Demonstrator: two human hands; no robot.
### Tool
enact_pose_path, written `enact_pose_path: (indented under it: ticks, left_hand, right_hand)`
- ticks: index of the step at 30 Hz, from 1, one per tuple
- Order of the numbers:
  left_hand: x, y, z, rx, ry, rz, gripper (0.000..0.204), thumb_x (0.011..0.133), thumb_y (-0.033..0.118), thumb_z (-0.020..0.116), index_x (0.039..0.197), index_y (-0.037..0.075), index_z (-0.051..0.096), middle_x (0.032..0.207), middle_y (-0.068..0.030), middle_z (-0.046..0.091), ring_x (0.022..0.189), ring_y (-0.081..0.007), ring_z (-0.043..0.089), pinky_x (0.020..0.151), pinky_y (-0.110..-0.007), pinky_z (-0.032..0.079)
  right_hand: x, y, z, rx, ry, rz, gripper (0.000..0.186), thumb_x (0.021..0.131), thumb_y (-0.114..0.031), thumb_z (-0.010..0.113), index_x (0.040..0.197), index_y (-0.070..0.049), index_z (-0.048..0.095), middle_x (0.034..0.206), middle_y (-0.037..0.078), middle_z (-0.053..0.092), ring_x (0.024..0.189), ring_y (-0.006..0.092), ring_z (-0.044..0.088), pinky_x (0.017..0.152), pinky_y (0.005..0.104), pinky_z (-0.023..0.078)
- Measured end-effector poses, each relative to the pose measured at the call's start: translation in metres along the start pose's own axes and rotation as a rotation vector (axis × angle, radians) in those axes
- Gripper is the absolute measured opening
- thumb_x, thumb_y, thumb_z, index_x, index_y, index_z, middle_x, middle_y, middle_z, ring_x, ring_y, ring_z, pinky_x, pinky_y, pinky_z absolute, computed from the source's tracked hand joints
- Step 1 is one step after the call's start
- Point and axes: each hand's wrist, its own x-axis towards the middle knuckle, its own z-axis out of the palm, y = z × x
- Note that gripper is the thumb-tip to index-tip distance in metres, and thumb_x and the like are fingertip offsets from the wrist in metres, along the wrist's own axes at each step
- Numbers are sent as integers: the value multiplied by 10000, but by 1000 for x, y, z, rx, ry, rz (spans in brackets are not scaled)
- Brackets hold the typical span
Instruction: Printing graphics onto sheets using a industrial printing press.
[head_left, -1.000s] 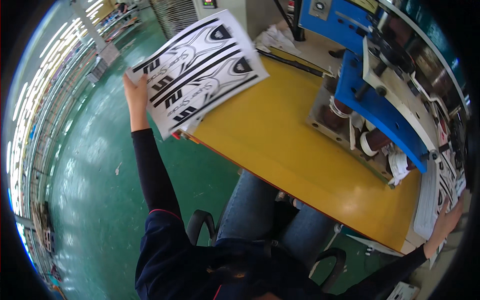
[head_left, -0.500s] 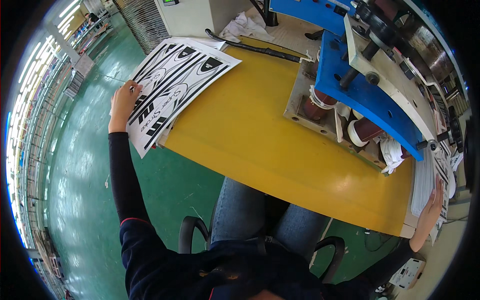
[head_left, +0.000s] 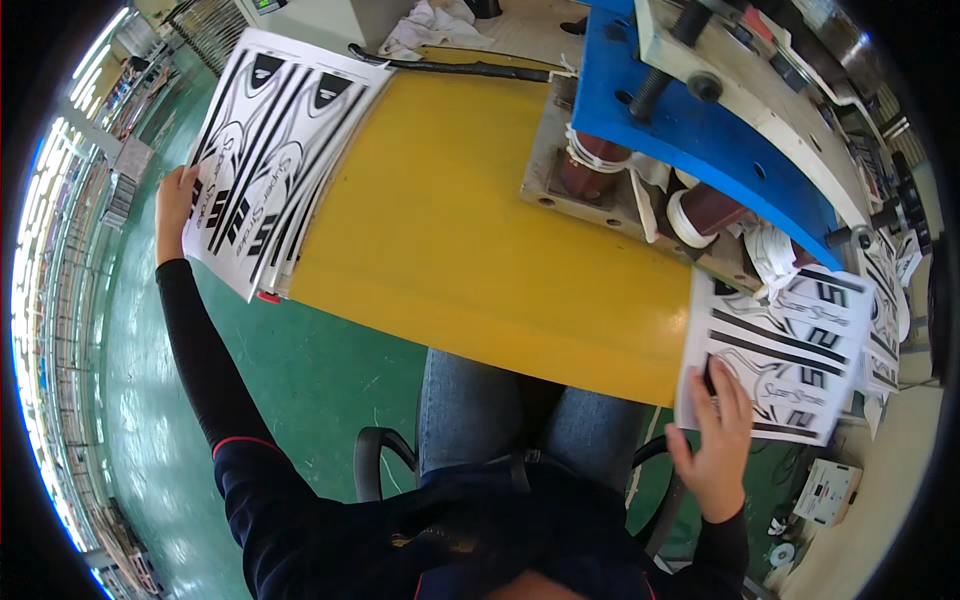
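My left hand (head_left: 174,212) is closed on the left edge of a white printed sheet (head_left: 272,165) with black stripes and oval outlines. That sheet lies on top of a fanned pile at the left end of the yellow worktable (head_left: 480,250). At the table's right end, my right hand (head_left: 718,445) rests its outstretched fingers on another printed sheet (head_left: 790,350). Its thumb stands apart, near the sheet's front corner. This second sheet is slightly blurred and reaches past the table's near edge.
A press-like machine with a blue plate (head_left: 700,130) and brown rollers (head_left: 592,165) wrapped in white cloth stands over the table's back right. A black cable (head_left: 450,68) crosses the far edge. More printed sheets (head_left: 882,330) stand at far right. A white rag (head_left: 440,28) lies behind.
My right hand has come leftward from the far right stack, bringing a printed sheet onto the table's right end. My left hand stays at the left pile's edge; the whole view has shifted.
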Motion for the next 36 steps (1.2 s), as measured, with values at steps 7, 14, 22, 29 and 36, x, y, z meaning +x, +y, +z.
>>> enact_pose_path:
  ticks: [7,14,22,29,36]
  left_hand:
    - [-42,82,45,257,124,160,505,1023,457,551,1375,99,606,1392,-193,603,1310,-392,541,1095,-461,414]
    - [-149,272,30,-291,-160,536,397,1019,201,571,1377,30,601,1498,-213,513,1439,-383,439,1165,-444,352]
    - [-216,351,42,-388,-379,734,361,890,73,582,1225,64,718,1571,-182,458,1506,-429,337,1219,-534,259]
    - [-229,367,67,-229,-221,759,322,900,114,645,1198,184,747,1564,-188,443,1496,-484,295,1216,-618,216]
    - [-232,367,72,-250,-241,695,428,906,144,656,1329,203,685,1563,-205,432,1484,-480,311,1209,-592,247]
  right_hand:
    - [52,-71,25,322,76,-189,703,836,-484,734,1380,-53,624,1479,288,485,1328,453,484,1079,516,399]
    - [75,-108,3,774,86,-339,620,871,-345,741,1434,-127,596,1589,228,396,1454,420,401,1123,537,383]
    - [18,58,6,520,360,406,203,875,-61,677,1075,-24,677,1262,181,664,1202,324,625,1050,398,452]
    - [29,117,26,497,185,302,428,897,-156,714,1319,-93,677,1502,187,523,1408,351,483,1155,432,369]
    - [30,120,30,414,127,262,417,943,-188,623,1345,-82,649,1522,179,509,1447,363,429,1198,456,300]
